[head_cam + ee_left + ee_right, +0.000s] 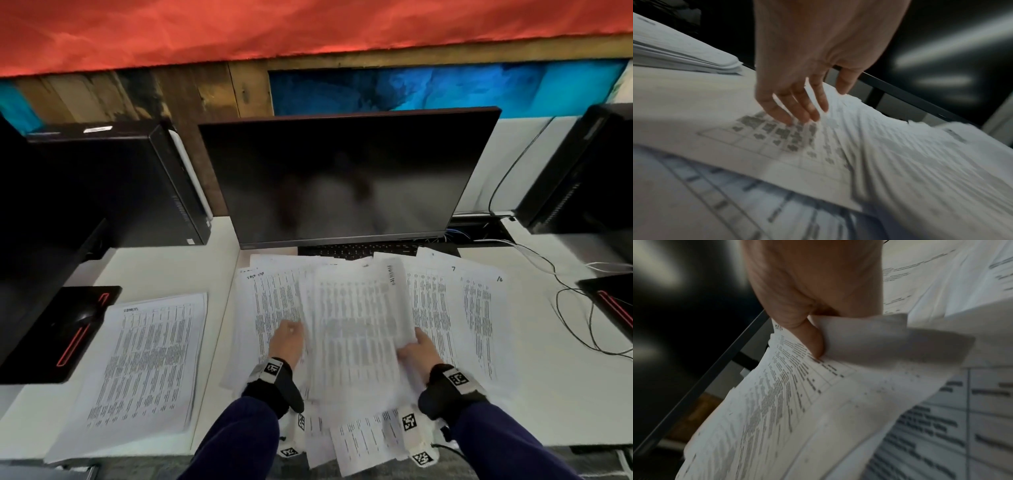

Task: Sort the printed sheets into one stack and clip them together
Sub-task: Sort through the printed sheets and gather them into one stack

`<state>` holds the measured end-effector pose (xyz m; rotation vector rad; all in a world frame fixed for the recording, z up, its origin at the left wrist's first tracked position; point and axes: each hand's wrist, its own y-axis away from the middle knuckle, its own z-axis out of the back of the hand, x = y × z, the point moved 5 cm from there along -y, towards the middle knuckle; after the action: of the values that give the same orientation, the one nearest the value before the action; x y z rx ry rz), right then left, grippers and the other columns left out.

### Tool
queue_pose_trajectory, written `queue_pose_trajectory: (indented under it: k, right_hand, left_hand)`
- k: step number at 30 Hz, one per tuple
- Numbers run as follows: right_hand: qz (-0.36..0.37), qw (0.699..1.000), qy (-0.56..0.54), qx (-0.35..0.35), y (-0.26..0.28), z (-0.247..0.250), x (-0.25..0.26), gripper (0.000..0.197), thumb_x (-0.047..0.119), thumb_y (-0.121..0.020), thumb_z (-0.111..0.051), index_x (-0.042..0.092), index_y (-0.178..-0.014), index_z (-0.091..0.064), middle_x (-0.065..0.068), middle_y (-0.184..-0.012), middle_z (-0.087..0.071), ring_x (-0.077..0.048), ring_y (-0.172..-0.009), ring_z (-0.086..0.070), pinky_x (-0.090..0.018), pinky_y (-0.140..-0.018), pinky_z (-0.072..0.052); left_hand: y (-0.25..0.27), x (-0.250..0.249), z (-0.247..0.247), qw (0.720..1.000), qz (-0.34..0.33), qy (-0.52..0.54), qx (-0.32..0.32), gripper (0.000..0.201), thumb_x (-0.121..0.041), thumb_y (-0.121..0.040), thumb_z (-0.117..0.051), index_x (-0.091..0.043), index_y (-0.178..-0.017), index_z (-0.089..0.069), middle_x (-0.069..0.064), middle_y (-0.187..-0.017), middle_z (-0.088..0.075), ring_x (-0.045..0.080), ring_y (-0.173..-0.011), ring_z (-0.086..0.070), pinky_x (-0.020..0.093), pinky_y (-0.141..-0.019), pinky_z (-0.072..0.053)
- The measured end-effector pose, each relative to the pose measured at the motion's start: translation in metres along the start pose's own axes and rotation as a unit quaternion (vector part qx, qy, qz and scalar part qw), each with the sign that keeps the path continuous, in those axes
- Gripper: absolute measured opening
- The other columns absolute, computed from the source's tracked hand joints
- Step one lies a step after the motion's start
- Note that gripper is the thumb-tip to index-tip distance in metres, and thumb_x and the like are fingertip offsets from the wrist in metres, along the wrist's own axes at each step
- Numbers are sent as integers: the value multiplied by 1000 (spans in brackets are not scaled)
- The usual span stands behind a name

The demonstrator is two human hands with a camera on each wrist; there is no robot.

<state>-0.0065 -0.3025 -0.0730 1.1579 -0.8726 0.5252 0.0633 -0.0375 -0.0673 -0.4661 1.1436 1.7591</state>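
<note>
Your right hand (418, 353) pinches a bundle of printed sheets (356, 325) at its right edge: in the right wrist view the thumb (809, 339) presses on the printed face, fingers hidden behind the paper, near corner folded over. Bundle is raised and tilted above the loose sheets (435, 308) fanned out over the white desk (164, 267) in front of the monitor (342, 178)

Your left hand (287, 342) is at the bundle's left edge, fingers (803, 107) straight and slightly spread, tips on or just above a printed page; gripping nothing. Contact can't be confirmed, left wrist view is blurred

A separate stack (144, 359) lies flat on the desk to your left, well apart from the spread, its corner over the black mouse pad (51, 342). More sheets hang over the desk's near edge between your wrists

PC towers (137, 185) flank the monitor; cables (579, 308) trail on the right
</note>
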Motion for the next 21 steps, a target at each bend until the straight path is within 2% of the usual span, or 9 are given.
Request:
queue_pose_trajectory:
  k: [2, 4, 6, 8, 10, 13, 16, 18, 21]
  right_hand:
    - [-15, 999, -36, -36, -10, 15, -3, 41, -18, -82, -41, 4, -115, -51, -21, -102, -65, -37, -87, -64, -46, -75, -56]
    - [-41, 994, -64, -82, -23, 32, -7, 41, -15, -85, -37, 3, -119, -51, -22, -107, -63, -40, -96, -62, -50, -88, -51]
    - [-44, 992, 28, -116, -23, 46, 1, 37, -3, -93, -37, 2, -126, -52, -19, -121, -59, -38, -113, -56, -39, -98, -46]
    - [-43, 974, 197, -108, -30, 58, 7, 35, 13, -99, -37, 0, -126, -55, -16, -128, -56, -33, -122, -51, -30, -104, -40]
    - [-44, 959, 257, -108, -37, 63, 6, 34, 12, -99, -39, -4, -125, -54, -20, -127, -55, -34, -120, -52, -33, -101, -41]
    - [-52, 945, 309, -94, -37, 58, 3, 35, 5, -94, -44, -7, -127, -50, -24, -126, -57, -38, -117, -54, -38, -97, -42]
    - [-43, 944, 315, -89, -27, 45, -1, 34, 8, -93, -42, -3, -123, -53, -20, -113, -61, -34, -103, -58, -37, -89, -45]
    - [-44, 946, 309, -82, -21, 39, -2, 32, 10, -94, -43, -2, -122, -54, -14, -99, -58, -28, -90, -55, -31, -79, -42]
    - [-57, 954, 275, -106, -14, 41, -1, 33, 10, -94, -45, -1, -124, -53, -13, -97, -54, -27, -88, -50, -30, -79, -41]
  left_hand:
    - [-13, 15, 23, 997, 35, -25, -61, 28, -26, -95, -39, -13, -116, -51, 12, -113, -61, 30, -97, -61, 38, -85, -52]
    - [-25, 28, 35, 995, 70, -30, -64, 31, -19, -92, -40, -3, -115, -54, 14, -103, -62, 32, -91, -62, 40, -85, -51]
    - [-28, 31, 33, 997, 82, -4, -14, 26, -10, -90, -40, 7, -94, -58, 17, -85, -61, 29, -74, -61, 40, -77, -51]
    - [-22, 28, 25, 994, 98, 40, 33, 24, -7, -92, -41, -3, -71, -51, 9, -69, -51, 20, -59, -51, 33, -65, -45]
    - [-13, 22, 15, 984, 140, 73, 82, 14, -10, -94, -43, -3, -86, -52, 6, -71, -48, 20, -65, -52, 31, -63, -45]
    - [-2, 10, -6, 975, 159, 56, 147, 24, -15, -93, -45, -3, -114, -48, 6, -84, -53, 24, -87, -59, 34, -73, -50]
    - [-7, 5, -28, 971, 151, 79, 170, 31, -16, -88, -51, -3, -116, -51, 13, -98, -60, 27, -90, -62, 33, -74, -51]
    - [-12, 6, -38, 972, 140, 91, 167, 29, -12, -81, -55, -2, -108, -57, 14, -85, -60, 26, -75, -61, 35, -75, -51]
    - [-10, 1, -41, 980, 108, 81, 145, 11, -2, -86, -50, -5, -94, -57, 9, -73, -57, 23, -64, -55, 35, -77, -49]
